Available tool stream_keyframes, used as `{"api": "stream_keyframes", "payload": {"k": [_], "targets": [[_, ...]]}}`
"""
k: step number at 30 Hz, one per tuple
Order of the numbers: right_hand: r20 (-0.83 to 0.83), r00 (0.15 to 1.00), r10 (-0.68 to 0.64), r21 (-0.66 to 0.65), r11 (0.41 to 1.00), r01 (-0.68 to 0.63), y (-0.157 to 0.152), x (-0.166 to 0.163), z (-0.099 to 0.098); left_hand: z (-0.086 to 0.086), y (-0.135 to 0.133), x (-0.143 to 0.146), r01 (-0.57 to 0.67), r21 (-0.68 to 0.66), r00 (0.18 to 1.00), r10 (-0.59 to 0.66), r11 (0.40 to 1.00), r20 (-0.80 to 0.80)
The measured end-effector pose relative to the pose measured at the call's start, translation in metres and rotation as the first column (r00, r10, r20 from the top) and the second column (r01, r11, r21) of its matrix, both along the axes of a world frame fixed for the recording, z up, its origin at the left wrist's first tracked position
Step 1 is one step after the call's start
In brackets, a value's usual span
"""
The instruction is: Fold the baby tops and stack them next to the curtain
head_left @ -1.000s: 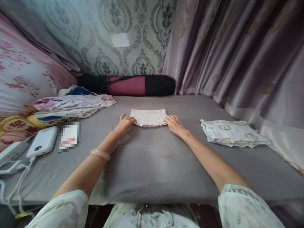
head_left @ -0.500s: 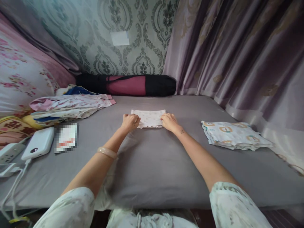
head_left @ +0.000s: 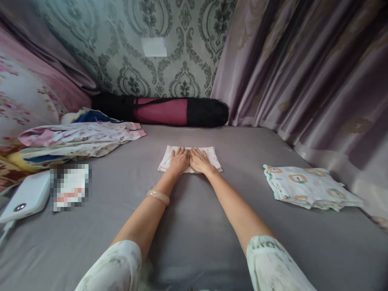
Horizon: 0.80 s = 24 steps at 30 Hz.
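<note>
A folded white cloth (head_left: 165, 158) with a faint print lies on the grey sheet in front of me. My left hand (head_left: 180, 160) rests flat on top of it, fingers stretched forward. Beside it, my right hand (head_left: 199, 160) also lies flat on the cloth, and the two hands touch or nearly touch at its middle. Both are open and grip nothing. The cloth's centre is hidden under them. A pale bangle (head_left: 158, 197) circles my left forearm.
At right lies a folded white cloth stack (head_left: 309, 186) with an orange and teal print. Printed clothes (head_left: 81, 135) are heaped at left, near a white power bank (head_left: 27, 198) and a blurred-out item (head_left: 71, 188). A black and maroon long bag (head_left: 163, 111) lies along the wall.
My hands have let go of the cloth's two side edges and come together, flattening onto its middle. The view has shifted slightly.
</note>
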State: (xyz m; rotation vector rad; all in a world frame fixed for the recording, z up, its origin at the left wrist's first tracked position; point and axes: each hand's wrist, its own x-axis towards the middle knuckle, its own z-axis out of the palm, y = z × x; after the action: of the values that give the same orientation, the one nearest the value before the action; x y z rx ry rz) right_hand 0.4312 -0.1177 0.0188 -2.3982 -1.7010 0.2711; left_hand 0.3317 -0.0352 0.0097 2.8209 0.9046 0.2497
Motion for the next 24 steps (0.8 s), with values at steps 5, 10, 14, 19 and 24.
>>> {"api": "stream_keyframes", "payload": {"k": [5, 10, 14, 19, 24], "targets": [[0.017, 1.0, -0.008, 0.01, 1.0, 0.008, -0.003, 0.007, -0.005, -0.005, 0.005, -0.003, -0.024, 0.003, 1.0, 0.024, 1.0, -0.013], [0.045, 0.992, -0.115, 0.024, 0.993, 0.114, -0.007, 0.016, -0.009, -0.005, 0.013, -0.009, -0.074, 0.032, 0.997, 0.074, 0.997, -0.008], [0.058, 0.982, -0.177, 0.024, 0.984, 0.176, -0.013, 0.023, -0.009, -0.005, 0.018, -0.016, -0.125, 0.031, 0.992, 0.126, 0.992, -0.007], [0.075, 0.959, -0.274, 0.028, 0.962, 0.273, -0.019, 0.029, -0.009, -0.01, 0.025, -0.021, -0.156, 0.034, 0.988, 0.156, 0.987, 0.005], [0.075, 0.947, -0.313, 0.028, 0.95, 0.312, -0.02, 0.03, -0.01, -0.013, 0.028, -0.022, -0.176, 0.019, 0.984, 0.176, 0.984, -0.016]]}}
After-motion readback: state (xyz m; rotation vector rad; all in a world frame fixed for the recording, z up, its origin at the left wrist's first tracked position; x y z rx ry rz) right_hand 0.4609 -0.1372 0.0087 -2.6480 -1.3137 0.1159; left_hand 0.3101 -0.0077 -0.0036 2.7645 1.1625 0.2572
